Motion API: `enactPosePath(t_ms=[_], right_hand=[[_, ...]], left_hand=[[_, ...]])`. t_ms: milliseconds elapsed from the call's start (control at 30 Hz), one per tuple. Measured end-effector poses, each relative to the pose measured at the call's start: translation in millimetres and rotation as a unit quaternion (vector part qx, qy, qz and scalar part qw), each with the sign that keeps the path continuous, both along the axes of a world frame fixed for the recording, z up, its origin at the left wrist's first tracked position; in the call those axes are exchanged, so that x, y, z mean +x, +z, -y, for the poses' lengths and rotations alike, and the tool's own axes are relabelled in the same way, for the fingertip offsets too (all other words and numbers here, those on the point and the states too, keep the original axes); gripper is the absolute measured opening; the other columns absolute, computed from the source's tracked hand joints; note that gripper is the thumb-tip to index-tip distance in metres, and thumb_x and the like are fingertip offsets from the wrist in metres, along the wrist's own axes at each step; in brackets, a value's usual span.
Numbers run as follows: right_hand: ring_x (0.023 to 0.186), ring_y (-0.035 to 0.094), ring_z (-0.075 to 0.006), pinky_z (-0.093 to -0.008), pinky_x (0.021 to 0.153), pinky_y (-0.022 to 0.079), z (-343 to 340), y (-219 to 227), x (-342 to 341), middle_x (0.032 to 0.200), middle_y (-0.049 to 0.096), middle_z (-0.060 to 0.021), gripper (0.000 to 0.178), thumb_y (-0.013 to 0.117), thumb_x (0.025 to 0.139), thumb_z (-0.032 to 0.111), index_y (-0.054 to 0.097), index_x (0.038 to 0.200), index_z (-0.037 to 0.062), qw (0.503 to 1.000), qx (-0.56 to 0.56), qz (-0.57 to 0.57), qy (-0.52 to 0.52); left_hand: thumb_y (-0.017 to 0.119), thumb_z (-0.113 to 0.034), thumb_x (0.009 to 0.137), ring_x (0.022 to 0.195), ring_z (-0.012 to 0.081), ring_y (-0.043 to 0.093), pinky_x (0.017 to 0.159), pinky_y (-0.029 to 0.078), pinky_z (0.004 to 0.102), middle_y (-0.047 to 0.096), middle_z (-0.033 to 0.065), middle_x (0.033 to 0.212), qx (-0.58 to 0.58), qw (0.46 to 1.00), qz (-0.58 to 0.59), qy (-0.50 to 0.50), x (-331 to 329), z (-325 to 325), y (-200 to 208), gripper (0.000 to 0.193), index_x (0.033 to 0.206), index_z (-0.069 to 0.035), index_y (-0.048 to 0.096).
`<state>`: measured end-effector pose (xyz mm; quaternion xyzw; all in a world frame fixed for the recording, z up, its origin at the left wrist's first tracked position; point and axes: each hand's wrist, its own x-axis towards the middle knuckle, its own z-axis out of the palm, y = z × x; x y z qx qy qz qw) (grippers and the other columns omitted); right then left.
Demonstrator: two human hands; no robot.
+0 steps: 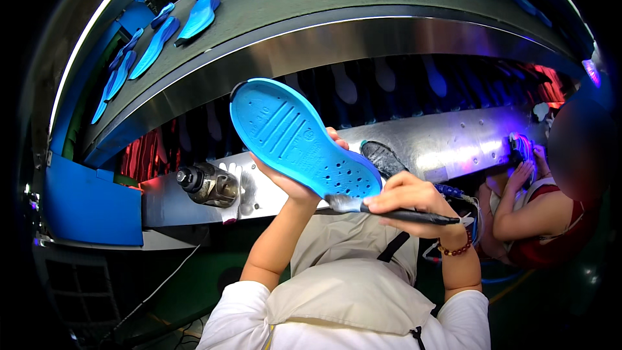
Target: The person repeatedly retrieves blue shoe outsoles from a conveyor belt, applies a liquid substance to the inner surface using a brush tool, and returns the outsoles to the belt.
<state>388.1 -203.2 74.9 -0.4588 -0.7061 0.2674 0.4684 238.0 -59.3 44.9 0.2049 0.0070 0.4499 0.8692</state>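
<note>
A bright blue shoe sole [285, 129] is tilted up in front of me, its grooved heel at the upper left and its holed forefoot at the lower right. My left hand [295, 181] grips it from beneath and along its edge, so part of the palm is hidden. Closed around the black handle of a brush [414, 216] is my right hand [414, 198]. The pale bristles touch or nearly touch the lower edge of the sole's forefoot. Just behind the sole, a dark shoe-shaped piece [383, 157] lies on the metal bench [447, 136].
A dark metal canister-like container [208, 185] stands on the bench at left, beside a white glove [232, 188]. Beyond runs a conveyor belt [278, 0] carrying several blue soles [197, 18]. At right sits a co-worker [544, 220], hands on a piece under violet light.
</note>
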Motion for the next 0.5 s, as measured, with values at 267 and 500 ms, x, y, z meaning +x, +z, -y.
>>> enactPosePath(t_ms=[267,500], right_hand=[[0.087,0.060,-0.0214,-0.0309,0.079,0.048,3.8,-20.0,-2.3,0.095,0.066,-0.0099,0.026,0.070,0.069,-0.003,0.066,0.094,0.0011,0.996,-0.006,-0.085,-0.029],[0.093,0.060,-0.0220,-0.0319,0.086,0.047,-0.3,-40.3,1.7,0.101,0.062,-0.0180,0.019,0.062,0.078,-0.001,0.061,0.096,-0.0062,0.927,-0.123,-0.355,-0.001]], left_hand=[[0.009,-0.082,0.072,0.080,0.0310,0.060,0.071,0.050,0.0422,0.058,0.0220,0.092,0.024,0.996,-0.089,0.004,1.4,-12.0,-0.3,0.099,0.116,-0.001,0.045],[0.020,-0.078,0.076,0.095,0.0364,0.057,0.084,0.046,0.0494,0.052,0.0238,0.112,-0.011,0.993,-0.099,-0.063,1.5,-14.2,10.2,0.095,0.130,-0.002,0.035]])
